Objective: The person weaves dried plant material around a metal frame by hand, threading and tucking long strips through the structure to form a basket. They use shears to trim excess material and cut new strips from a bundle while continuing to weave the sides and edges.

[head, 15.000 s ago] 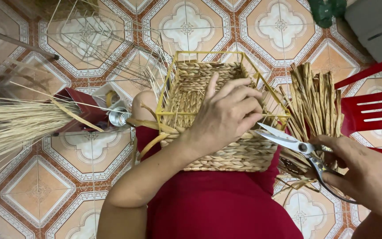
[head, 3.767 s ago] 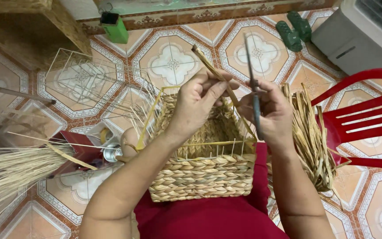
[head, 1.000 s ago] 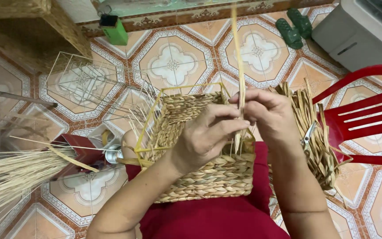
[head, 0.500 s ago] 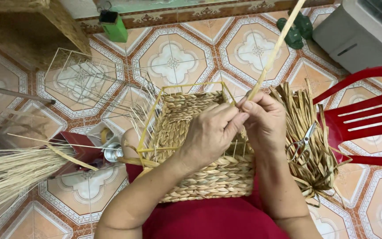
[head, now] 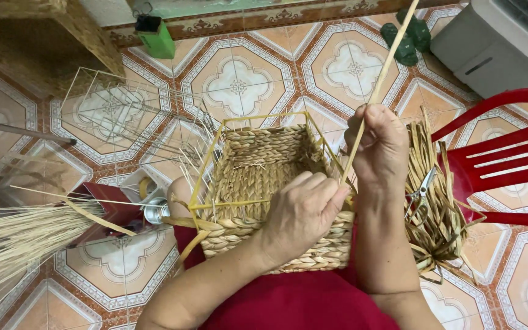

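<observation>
1. Right hand (head: 383,150): fingers closed around a long pale reed strand (head: 379,85). The strand runs up and away beyond the fingertips toward the top edge of the view, and down below the fingers to the near right rim of the basket.
2. Left hand (head: 304,214): fingers curled and pressed on the right wall of the woven basket (head: 264,177), at the rim, just below and beside the right hand's fingers. Whether these fingers pinch the strand's lower end cannot be told.
3. The basket is rectangular, of braided straw over a yellow wire frame (head: 215,159). It rests on the person's lap, on red cloth (head: 294,302), open side up and under both hands.
4. Right of the right hand's fingers: a bundle of cut reed strips (head: 438,195) with a pair of scissors (head: 420,186) lying on it, near the wrist but not touching it.
5. Beyond the bundle, further right: a red plastic chair (head: 508,153).
6. Left of the left hand's fingers, well apart: a sheaf of thin dry stalks (head: 13,238) and a bare wire frame (head: 117,119) on the tiled floor (head: 239,85).
7. Beyond the fingertips, at the far wall: a small green box (head: 157,43) and a grey appliance (head: 496,43).
</observation>
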